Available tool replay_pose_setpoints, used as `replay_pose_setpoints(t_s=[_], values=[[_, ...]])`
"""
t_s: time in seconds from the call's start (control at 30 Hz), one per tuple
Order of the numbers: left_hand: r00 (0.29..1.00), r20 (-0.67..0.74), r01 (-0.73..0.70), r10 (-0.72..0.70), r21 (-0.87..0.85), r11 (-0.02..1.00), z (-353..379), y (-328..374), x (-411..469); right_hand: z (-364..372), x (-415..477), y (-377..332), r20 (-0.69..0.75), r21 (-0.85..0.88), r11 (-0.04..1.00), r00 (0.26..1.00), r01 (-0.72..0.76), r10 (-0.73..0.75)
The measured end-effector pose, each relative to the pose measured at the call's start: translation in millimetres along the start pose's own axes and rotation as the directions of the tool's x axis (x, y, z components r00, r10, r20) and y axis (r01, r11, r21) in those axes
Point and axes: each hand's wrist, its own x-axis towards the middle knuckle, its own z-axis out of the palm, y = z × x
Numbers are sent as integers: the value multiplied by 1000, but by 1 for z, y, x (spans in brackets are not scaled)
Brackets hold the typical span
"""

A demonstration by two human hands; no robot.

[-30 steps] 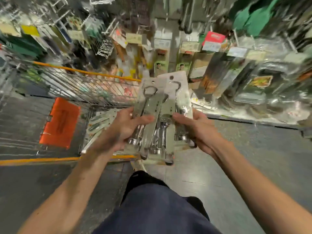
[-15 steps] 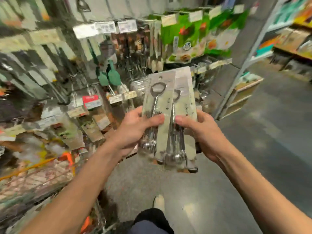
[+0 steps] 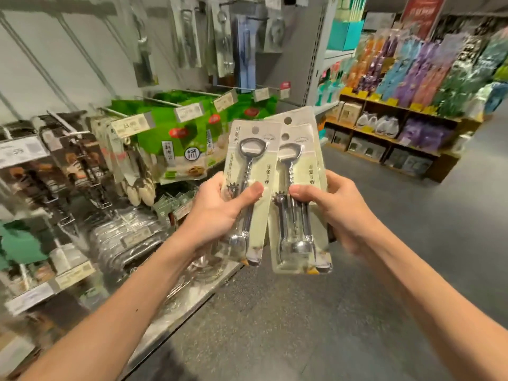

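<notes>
Two grips: the left hand clasps one carded corkscrew pack, thumb across its front; the right hand clasps a stack of like packs just beside it, edges meeting, above the aisle floor, with green packets behind.

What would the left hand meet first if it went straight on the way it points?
Likely the packs gripped by the right hand: the left hand, holding its own corkscrew pack, points toward them. Depth is unclear.
</notes>
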Motion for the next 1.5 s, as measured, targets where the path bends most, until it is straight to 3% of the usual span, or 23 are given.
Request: replay_pose_setpoints(t_s=[0.33,0.63,0.77,0.97,1.3,1.5], values=[[994,18,-104,104,61,993,63,40,157,-86,147,-37,-27,-58,985,986,161,-163],[948,-268,-153,171,84,985,124,58,263,-154,275,-54,163,-10,975,962,224,-219],[929,-327,-158,175,78,984,137,68,297,-169,321,-66,251,44,972,939,231,-235],[879,-405,-193,253,183,964,141,77,339,-168,384,-74,328,78,961,904,264,-274],[747,-617,-194,248,155,969,82,56,421,-126,497,-78,410,103,952,860,288,-305],[713,-646,-201,274,186,962,51,58,476,-100,557,-89,447,58,939,832,340,-329]])
